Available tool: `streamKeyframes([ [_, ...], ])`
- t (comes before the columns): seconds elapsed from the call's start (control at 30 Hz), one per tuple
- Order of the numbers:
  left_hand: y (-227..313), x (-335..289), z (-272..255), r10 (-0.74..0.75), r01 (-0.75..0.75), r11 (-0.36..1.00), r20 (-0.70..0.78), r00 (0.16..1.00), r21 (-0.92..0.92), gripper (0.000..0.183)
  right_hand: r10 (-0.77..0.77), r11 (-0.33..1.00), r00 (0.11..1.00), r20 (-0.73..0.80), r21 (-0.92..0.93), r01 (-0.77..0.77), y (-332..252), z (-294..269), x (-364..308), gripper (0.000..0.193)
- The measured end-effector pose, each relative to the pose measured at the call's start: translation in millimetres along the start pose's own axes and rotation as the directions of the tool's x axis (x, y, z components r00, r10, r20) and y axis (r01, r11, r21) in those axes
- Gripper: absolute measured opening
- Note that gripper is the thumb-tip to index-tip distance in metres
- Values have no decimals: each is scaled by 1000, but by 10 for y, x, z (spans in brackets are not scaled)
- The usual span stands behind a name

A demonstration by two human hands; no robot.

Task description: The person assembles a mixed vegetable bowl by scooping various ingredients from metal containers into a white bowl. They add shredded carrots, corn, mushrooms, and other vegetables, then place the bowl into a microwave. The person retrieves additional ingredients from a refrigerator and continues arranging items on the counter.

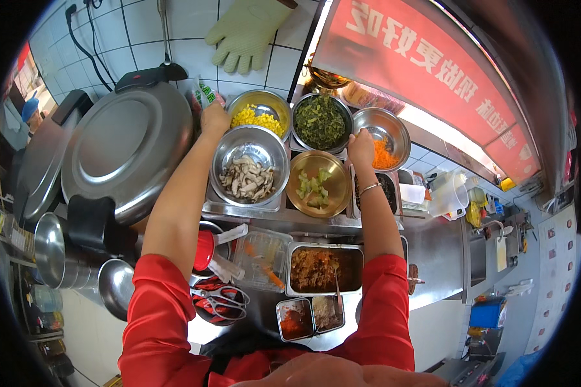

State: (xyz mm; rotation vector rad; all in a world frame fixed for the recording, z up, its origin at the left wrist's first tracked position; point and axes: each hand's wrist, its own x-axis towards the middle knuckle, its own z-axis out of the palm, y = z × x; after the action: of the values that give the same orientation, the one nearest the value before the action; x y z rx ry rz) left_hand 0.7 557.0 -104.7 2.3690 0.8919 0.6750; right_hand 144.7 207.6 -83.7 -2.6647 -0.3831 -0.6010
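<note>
At the far left of the row of bowls, my left hand [215,120] is closed on a green and white plastic packet [204,97]. It is beside a metal bowl of yellow corn kernels [255,119]. My right hand [361,149] is closed at the left rim of a steel bowl of shredded carrot [397,122]; the hand partly hides the grip. Chopped dark leafy greens [323,122] fill the bowl between my hands. Nearer to me are a bowl of sliced mushrooms [246,179] and a golden bowl of pale green vegetable pieces [313,188].
A large round lidded cooker [126,142] stands left of my arm. In front of me are a clear plastic tub [261,258], a tray of brown sauced food [310,267], scissors [223,302] and a red-handled tool [203,250]. An oven mitt [248,35] hangs on the tiles.
</note>
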Motion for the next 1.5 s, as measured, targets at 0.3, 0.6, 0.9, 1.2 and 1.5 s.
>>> streamKeyframes([
  [0.3, -101, 340, 294, -134, 104, 970, 125, 983, 220, 26, 48, 999, 989, 137, -7, -48, 41, 194, 301, 27],
  [0.6, -21, 449, 210, -122, 68, 968, 212, 970, 244, 30, -26, 993, 997, 77, 118, 17, 111, 249, 444, 24],
  [0.9, 149, 454, 138, -189, 185, 976, 28, 982, 114, 26, 47, 967, 998, -37, 252, -36, 242, 234, 497, 20],
  [1.2, 202, 462, 277, -163, 162, 986, 49, 985, 38, 24, 152, 923, 987, -50, 364, -123, 273, 148, 552, 20],
  [1.5, 740, 394, 625, -15, 30, 990, 109, 994, -137, 24, 196, 761, 979, 57, 620, -189, 667, 104, 677, 14],
])
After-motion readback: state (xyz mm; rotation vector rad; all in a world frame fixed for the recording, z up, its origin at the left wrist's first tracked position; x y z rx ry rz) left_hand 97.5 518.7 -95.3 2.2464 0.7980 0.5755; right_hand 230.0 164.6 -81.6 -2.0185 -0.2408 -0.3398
